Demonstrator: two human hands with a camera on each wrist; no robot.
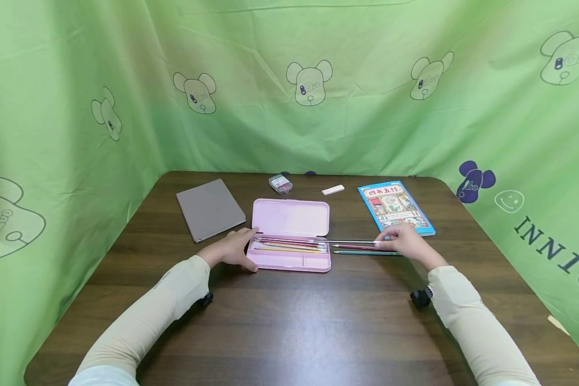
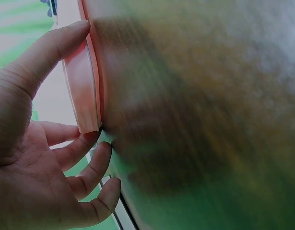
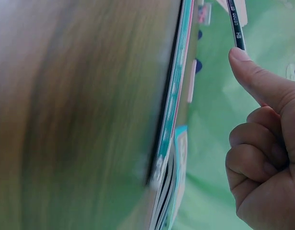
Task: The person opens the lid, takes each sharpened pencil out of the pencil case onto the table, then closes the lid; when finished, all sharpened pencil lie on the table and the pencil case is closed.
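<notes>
A pink pencil case (image 1: 276, 261) lies with its lid (image 1: 290, 217) raised at the back. Several pencils (image 1: 291, 248), some yellow and some dark red, lie in its long compartment. My left hand (image 1: 231, 249) grips the left end of the case, thumb at the front corner and fingers round the back. Between thumb and index finger, my right hand (image 1: 406, 244) pinches a dark pencil (image 3: 237, 28) marked HB. The far end of that pencil reaches over the right side of the case. Below it on the table lie a red pencil (image 1: 352, 247) and a green pencil (image 1: 364, 252).
A grey notebook (image 1: 211, 209) lies at the left. Behind the case are a small clear box (image 1: 280, 184) and a white-pink eraser (image 1: 333, 190). A blue-edged book (image 1: 395, 206) lies behind my right hand. A green curtain (image 1: 251, 123) surrounds the table (image 1: 289, 327).
</notes>
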